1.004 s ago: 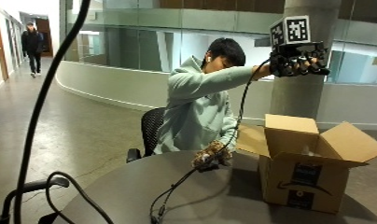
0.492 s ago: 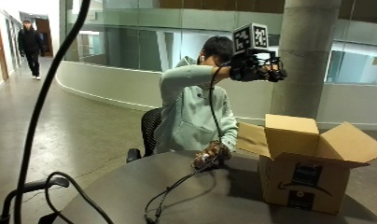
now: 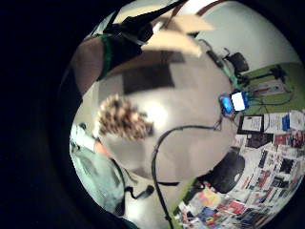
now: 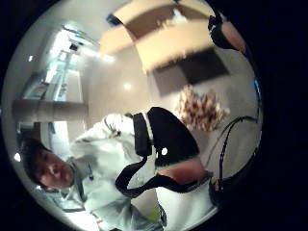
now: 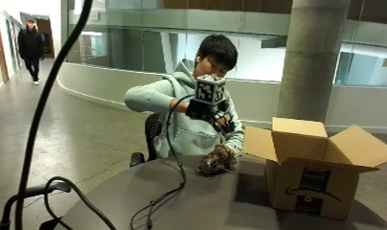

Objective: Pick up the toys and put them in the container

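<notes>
A spotted brown and cream plush toy (image 5: 214, 162) lies on the round grey table (image 5: 199, 208) in front of the seated person. Their bare left hand (image 5: 225, 152) rests at the toy. My gloved right hand (image 5: 211, 114) hangs at chest height, well above the toy, with its fingers (image 5: 224, 125) loosely curled and nothing in them. Both palm views look down on the toy (image 3: 121, 119) (image 4: 199, 108) lying on the table. The container, an open cardboard box (image 5: 314, 167), stands to the toy's right with its flaps spread; it also shows as the box (image 3: 167, 33) (image 4: 163, 38).
A black cable (image 5: 174, 184) runs from the glove across the table to its near edge. A thick dark cable (image 5: 47, 110) crosses the foreground at the left. A small lit blue device (image 3: 233, 102) sits at the table's edge. A concrete pillar (image 5: 314, 57) rises behind the box.
My gloved hand has come down from above head height to chest height over the toy. The toy and the box have not moved.
</notes>
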A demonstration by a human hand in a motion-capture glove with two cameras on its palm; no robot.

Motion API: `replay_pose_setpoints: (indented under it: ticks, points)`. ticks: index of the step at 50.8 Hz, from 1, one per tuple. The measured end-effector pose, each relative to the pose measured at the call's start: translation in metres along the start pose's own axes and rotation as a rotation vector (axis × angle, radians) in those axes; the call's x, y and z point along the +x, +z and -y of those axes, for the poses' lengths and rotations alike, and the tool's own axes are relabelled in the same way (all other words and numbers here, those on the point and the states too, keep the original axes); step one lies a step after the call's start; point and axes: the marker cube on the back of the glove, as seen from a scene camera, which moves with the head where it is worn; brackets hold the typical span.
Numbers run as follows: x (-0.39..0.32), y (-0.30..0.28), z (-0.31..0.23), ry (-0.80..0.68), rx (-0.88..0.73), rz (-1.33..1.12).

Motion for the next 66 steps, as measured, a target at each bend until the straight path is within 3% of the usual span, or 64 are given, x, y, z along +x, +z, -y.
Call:
replay_pose_setpoints:
  ticks: [5, 21, 43, 66]
  points:
    - [-0.03, 0.054, -0.017, -0.001, -0.074, 0.023]
    - [-0.028, 0.158, -0.001, 0.029, -0.063, -0.009]
    - [0.024, 0.169, 0.0, -0.011, 0.218, 0.076]
    - [0.001, 0.129, -0.018, 0.027, -0.064, 0.129]
